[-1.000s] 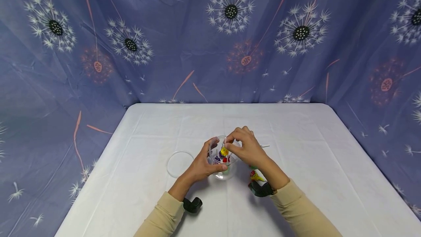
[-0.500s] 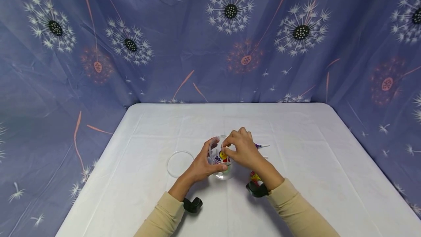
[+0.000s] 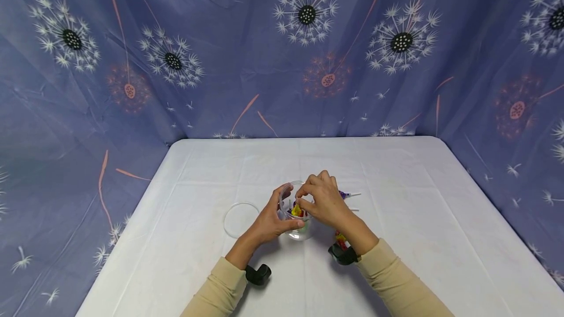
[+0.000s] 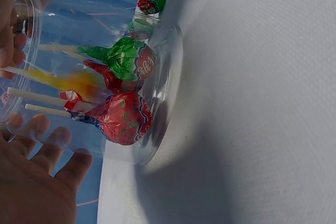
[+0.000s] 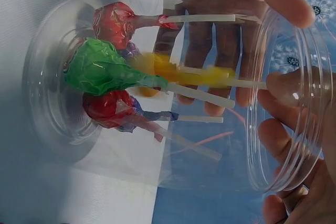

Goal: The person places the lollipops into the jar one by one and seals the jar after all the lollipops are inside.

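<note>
Head view: my right hand (image 3: 324, 201) is at the mouth of a clear jar (image 5: 47, 124), thumb and fingertips pinching the thin white stick of a yellow-wrapped lollipop (image 5: 163, 71), whose head is inside, blurred in both wrist views. My left hand (image 3: 270, 222) curves round the jar, a smooth see-through cylinder with a ridged rim and broader round base. Inside, round sweets in crinkled, shiny wrappers sit about the yellow one: a green lollipop (image 5: 97, 66) and a red lollipop (image 5: 113, 24) among them, straight pale sticks pointing mouthward. Left of the jar lies a thin clear round lid (image 3: 241, 219); beyond my right hand, a purple-wrapped lollipop (image 3: 342, 194). Beneath spreads faintly creased white cloth (image 3: 396, 175); behind hangs a softly folded blue curtain (image 3: 246, 38) printed with dandelions
</note>
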A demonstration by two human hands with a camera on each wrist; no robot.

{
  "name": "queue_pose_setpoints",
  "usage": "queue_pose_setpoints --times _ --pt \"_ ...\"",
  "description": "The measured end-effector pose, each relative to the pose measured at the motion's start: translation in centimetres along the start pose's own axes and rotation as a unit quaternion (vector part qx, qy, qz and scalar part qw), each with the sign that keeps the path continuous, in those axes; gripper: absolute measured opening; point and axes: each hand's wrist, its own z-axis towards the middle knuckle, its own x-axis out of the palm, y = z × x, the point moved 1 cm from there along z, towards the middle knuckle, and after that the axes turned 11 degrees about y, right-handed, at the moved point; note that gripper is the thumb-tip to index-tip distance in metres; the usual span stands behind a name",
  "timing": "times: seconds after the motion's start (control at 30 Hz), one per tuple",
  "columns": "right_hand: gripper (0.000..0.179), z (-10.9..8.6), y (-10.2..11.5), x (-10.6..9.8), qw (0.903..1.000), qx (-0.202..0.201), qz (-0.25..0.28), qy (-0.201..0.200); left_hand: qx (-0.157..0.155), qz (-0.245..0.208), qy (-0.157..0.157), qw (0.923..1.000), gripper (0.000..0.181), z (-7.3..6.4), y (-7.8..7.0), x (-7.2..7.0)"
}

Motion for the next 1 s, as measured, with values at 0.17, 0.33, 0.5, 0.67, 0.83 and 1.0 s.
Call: queue_pose_setpoints --times 0.17,0.33,0.5,0.67,0.83,1.0 --pt "0.005 -0.1 0.0 0.0 0.9999 0.000 0.015 -0.001 0.002 -0.005 0.002 1.0000 0.094 -0.1 -0.3 0.0" --pt "0.007 -0.4 -0.1 -0.4 0.9971 -0.004 0.076 -0.006 0.001 -0.009 0.012 0.9999 0.095 -0.6 -1.9 -0.2" --pt "0.010 -1.1 -0.5 -1.2 0.9917 -0.016 0.122 -0.037 -0.004 -0.004 0.008 1.0000 0.095 -0.6 -1.9 -0.2" --pt "0.012 -2.0 -0.8 -2.5 0.9884 -0.004 0.133 -0.072 -0.005 0.008 -0.006 0.9999 0.094 -0.1 -0.3 0.0" --pt "0.014 -3.1 -1.3 -3.6 0.9863 0.016 0.132 -0.098 -0.004 0.012 -0.013 0.9998 0.094 0.0 0.1 0.1" --pt "0.014 -4.6 -1.8 -4.2 0.9852 0.049 0.132 -0.097 -0.007 0.016 -0.016 0.9997 0.093 0.0 -0.1 0.1"
